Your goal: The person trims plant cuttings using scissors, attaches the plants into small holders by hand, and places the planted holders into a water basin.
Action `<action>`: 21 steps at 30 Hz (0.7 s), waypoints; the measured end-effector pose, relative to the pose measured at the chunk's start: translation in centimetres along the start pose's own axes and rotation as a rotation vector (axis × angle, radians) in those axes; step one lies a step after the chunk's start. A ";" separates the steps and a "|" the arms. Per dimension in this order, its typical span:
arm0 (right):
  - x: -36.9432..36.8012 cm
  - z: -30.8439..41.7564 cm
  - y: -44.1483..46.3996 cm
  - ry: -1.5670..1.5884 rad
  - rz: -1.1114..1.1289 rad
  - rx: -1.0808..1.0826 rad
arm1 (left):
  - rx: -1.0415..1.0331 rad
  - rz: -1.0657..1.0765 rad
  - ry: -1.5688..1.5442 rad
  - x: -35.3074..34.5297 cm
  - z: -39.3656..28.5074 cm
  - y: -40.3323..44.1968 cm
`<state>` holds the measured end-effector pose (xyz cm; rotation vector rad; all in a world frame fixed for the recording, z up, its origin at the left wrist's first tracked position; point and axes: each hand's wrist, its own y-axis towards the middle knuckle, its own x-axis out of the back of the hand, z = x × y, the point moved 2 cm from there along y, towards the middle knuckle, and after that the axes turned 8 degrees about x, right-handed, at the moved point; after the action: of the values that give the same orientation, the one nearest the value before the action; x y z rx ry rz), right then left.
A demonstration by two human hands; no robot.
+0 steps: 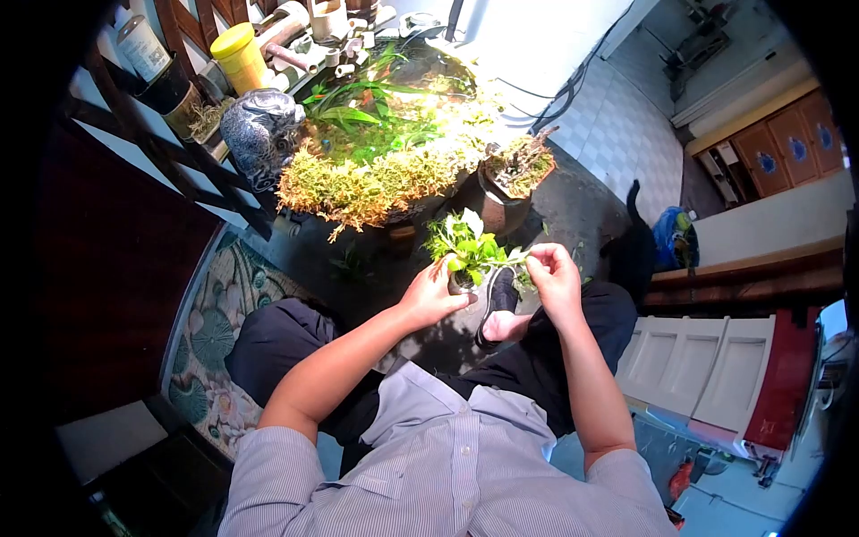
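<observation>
My left hand (433, 297) is closed around the base of a small leafy plant (472, 246), which has bright green leaves. A small pale container seems to show at its base, partly covered by my fingers and the leaves. My right hand (557, 282) pinches a thin stem (514, 259) that reaches out from the plant's right side. Both hands are over the floor between my knees, close to my dark shoe (503, 294). Just beyond the plant stands a dark round pot (501, 208) with a mossy plant in it.
Ahead is a basin edged with yellow-green moss (376, 186). An elephant-like patterned figure (258, 134) and a yellow tub (240, 55) stand at the left. To the right are a black animal (632, 249) with its tail raised and a blue bag (669, 240).
</observation>
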<state>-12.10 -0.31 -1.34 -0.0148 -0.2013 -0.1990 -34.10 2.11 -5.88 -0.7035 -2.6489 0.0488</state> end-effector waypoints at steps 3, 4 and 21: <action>0.5 1.0 0.0 -0.082 -0.086 -0.004 | -0.111 -0.057 -0.004 0.3 -1.0 -0.5; 0.7 1.1 0.0 -0.080 -0.088 -0.004 | -0.112 -0.055 -0.003 0.4 -1.4 -0.5; 0.3 4.7 0.0 -0.441 -0.035 0.222 | -0.148 0.050 0.103 -0.6 -0.3 -0.5</action>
<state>-12.76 -0.23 3.33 0.1666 -0.6628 -0.2054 -33.80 1.38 -5.79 -0.7978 -2.5551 -0.1668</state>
